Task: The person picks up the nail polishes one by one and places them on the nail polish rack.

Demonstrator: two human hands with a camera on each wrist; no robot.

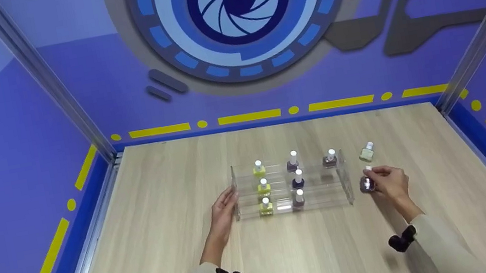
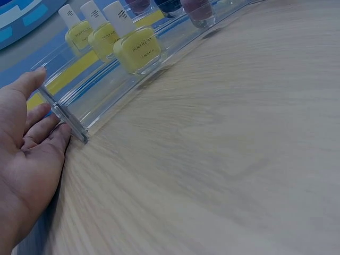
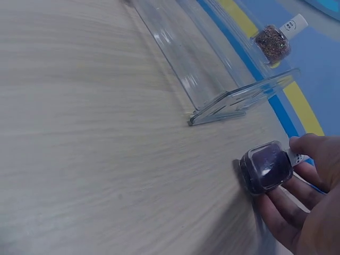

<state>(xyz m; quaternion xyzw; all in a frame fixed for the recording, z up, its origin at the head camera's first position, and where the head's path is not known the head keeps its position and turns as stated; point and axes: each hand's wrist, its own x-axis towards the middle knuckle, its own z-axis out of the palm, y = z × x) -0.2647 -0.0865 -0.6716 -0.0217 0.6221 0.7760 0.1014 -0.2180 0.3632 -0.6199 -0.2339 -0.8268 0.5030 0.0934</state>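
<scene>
A clear acrylic rack (image 1: 320, 204) with stepped tiers stands on the table, holding several white-capped nail polish bottles. Yellow bottles (image 2: 139, 50) fill its left column, dark and purplish ones (image 1: 298, 199) the middle. A glittery brown bottle (image 3: 272, 44) sits at the top right. My left hand (image 1: 223, 210) holds the rack's left side panel (image 2: 66, 117), thumb at its upper edge and fingers along the outside. Right of the rack, my right hand (image 1: 392, 181) pinches a dark purple nail polish bottle (image 3: 267, 168) by its white cap. The bottle tilts close to the tabletop.
A pale, greenish nail polish bottle (image 1: 366, 152) lies on the wooden table (image 1: 304, 256), right of the rack and beyond my right hand. Blue printed walls (image 1: 79, 85) and metal posts (image 1: 477, 20) border the table at the back and sides.
</scene>
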